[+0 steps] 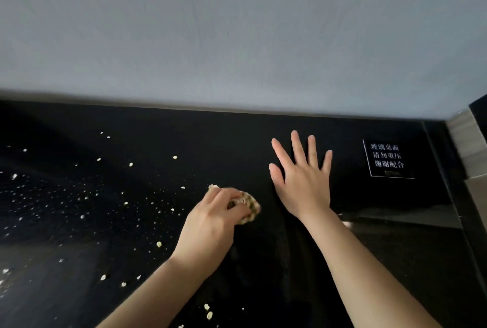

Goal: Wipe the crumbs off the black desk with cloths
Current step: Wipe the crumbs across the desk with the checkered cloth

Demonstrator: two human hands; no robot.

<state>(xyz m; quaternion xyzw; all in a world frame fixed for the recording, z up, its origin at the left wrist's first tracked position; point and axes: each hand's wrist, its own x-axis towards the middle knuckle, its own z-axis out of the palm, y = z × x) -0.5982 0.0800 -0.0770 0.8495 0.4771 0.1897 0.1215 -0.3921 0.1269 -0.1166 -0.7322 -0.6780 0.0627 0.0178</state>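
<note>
— What takes up most of the room from where you stand?
— The pale grey wall point(237, 24), right across the top. Below it is the black desk point(200, 132), glossy, meeting the wall in one straight line.

— And the person?
— Two bare forearms reach in from the near edge. The right hand point(303, 180) is spread wide, its fingers straight and apart and its palm down over the right part of the desk. I can't tell if it presses down or only hovers.

— The other one?
— The left hand point(210, 225) is just beside it, towards the middle. Its fingers are curled round a checked wad point(249, 208), tan with dark squares and bunched small. It looks like a cloth, though it's blurred. The wad is down at the desk surface and pokes out past the fingertips.

— Anything over by the corner?
— A small black sign point(387, 158) with white Chinese characters lies flat on the desk, to the right of the open hand. A metal strip point(459, 127) stands beyond it at the desk's end.

— The mess?
— Pale crumbs point(159, 244) are scattered over the left half, thickest at the far left, with a few near the left forearm.
</note>
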